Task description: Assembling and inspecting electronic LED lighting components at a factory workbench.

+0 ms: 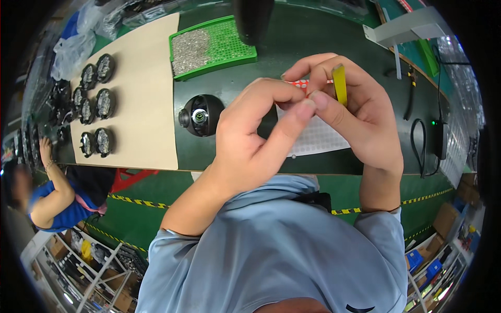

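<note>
My left hand [250,130] and my right hand [360,109] meet above the bench, thumbs and fingertips pinched together. Whatever is between the left fingertips is too small or too covered to make out. From the fingers of my right hand sticks a flat, narrow yellow tool [340,86]; its other end is hidden. Under the hands lies a white sheet of round stickers [326,138], with red ones showing behind the fingers. A tiny round metal piece [293,156] rests by its near edge. Left of my left hand stands a black, rounded camera-like housing [201,116] with a lens.
Farther back is a green tray [214,49] of small metal parts. Several black round units [104,104] stand on a beige board [141,99]. At the right are pliers [411,94] and a black adapter with cable [440,140]. Another person [57,193] works at far left.
</note>
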`<state>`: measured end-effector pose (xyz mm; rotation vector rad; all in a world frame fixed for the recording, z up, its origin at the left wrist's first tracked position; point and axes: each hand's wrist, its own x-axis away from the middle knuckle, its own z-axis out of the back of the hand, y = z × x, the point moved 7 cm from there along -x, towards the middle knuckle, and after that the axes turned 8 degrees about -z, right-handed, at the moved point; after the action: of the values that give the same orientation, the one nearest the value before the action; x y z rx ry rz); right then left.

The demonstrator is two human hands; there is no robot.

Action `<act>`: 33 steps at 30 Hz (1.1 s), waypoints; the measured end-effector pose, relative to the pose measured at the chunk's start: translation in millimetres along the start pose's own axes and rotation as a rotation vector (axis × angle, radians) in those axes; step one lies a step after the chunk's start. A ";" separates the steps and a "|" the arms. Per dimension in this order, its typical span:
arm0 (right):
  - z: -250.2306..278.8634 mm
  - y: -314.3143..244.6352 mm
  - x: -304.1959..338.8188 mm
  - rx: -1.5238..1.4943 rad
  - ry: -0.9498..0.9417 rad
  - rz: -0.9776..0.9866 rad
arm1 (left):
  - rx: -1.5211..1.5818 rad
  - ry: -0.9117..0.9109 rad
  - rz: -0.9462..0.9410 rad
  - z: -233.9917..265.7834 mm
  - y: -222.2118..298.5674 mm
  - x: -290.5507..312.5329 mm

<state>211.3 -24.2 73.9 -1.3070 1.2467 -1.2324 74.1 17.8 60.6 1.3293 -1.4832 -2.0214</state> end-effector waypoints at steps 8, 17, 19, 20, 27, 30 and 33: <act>12.8 -1.5 -22.7 -0.303 -0.089 0.134 | 0.581 0.179 0.455 18.4 -20.5 19.5; 25.3 26.4 -23.0 -0.435 -0.049 0.073 | 1.073 0.134 0.681 1.9 -30.6 28.2; 21.4 24.5 -19.5 -0.371 -0.058 0.100 | 1.097 0.128 0.698 0.3 -29.5 26.4; 21.2 24.5 -18.8 -0.373 -0.059 0.097 | 1.121 0.120 0.712 -0.9 -29.1 26.4; 5.3 14.8 -14.8 -0.035 -0.227 0.177 | 1.262 0.116 0.701 -0.9 -31.6 30.0; 3.1 12.0 -14.3 0.031 -0.268 0.200 | 1.258 0.099 0.711 -1.6 -31.2 28.9; 3.2 9.6 -13.3 0.066 -0.240 0.224 | 1.248 0.068 0.709 -1.2 -33.6 28.9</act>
<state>213.9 -11.7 63.2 -1.1924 1.1358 -0.9217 68.8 11.3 17.1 0.8575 -2.7805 -0.5077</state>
